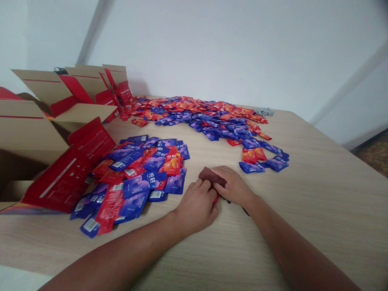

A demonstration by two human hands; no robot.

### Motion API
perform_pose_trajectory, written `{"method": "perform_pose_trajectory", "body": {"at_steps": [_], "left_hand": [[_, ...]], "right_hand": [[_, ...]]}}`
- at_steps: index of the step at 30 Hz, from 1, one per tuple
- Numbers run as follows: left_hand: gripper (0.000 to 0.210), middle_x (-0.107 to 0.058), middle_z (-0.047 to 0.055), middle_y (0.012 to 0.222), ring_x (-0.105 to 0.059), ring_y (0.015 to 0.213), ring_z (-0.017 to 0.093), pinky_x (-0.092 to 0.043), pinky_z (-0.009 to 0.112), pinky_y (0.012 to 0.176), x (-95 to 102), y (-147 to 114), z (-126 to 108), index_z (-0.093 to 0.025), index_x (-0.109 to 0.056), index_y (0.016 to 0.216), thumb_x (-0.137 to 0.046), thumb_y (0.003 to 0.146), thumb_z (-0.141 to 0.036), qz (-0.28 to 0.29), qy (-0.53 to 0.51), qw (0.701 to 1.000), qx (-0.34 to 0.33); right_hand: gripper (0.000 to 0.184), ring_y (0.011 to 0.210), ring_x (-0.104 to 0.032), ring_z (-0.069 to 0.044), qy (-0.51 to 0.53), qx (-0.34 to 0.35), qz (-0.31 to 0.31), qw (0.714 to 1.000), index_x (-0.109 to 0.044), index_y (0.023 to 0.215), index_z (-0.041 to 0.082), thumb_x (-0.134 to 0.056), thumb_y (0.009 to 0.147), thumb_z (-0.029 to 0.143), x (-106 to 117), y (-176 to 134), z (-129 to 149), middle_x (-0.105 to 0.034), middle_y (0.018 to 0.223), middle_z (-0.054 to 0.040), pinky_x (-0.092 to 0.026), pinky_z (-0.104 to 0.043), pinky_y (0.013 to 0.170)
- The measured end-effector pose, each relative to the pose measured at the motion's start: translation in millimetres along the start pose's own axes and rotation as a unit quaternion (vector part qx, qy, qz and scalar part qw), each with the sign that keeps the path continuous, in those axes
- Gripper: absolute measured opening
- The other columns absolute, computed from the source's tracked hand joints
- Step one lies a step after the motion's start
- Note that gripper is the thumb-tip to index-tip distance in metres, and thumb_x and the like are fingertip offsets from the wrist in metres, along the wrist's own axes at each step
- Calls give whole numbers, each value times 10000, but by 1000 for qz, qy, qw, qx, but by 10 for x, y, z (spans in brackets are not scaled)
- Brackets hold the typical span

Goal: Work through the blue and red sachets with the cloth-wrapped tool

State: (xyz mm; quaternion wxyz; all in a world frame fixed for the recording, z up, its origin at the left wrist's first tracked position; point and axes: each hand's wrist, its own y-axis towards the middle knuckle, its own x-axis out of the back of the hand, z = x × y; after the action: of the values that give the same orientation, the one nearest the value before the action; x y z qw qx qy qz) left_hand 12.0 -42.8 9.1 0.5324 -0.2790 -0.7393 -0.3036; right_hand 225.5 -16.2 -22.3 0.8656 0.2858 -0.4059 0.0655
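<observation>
Both hands meet low over the table's middle, around a dark reddish-brown pouch [209, 176] whose kind I cannot fully make out. My left hand [200, 203] has its fingers curled against the near side of the pouch. From the right, my right hand [232, 184] pinches it between thumb and fingers. A bit of red shows below the fingers, and a thin black cord [245, 211] lies by the right wrist. Left of the hands spreads a loose heap of blue and red sachets [141, 184]. A few more sachets [254, 154] lie beyond the right hand.
Opened cardboard boxes with red flaps [65, 178] stand along the left side. A long pile of red and blue sachets [200, 113] runs along the back by the wall. Small grey packets [264, 111] sit at its right end. The pale wooden table [318, 190] extends rightward.
</observation>
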Motion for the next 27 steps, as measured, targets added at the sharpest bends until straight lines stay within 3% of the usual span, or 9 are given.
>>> {"method": "perform_pose_trajectory", "body": {"at_steps": [27], "left_hand": [[195,-652,122,1183,-586,1171,310,-534,488,982,19,6,-3,-206,-720,1091,-655,945,-318,8,3,1000,3]], "right_hand": [[599,1231,-690,-281,2,-31,2,1000,-663,1454,300,-666,876,142,-44,0,-8,-752,1355,-64,-538,-488,1111]]}}
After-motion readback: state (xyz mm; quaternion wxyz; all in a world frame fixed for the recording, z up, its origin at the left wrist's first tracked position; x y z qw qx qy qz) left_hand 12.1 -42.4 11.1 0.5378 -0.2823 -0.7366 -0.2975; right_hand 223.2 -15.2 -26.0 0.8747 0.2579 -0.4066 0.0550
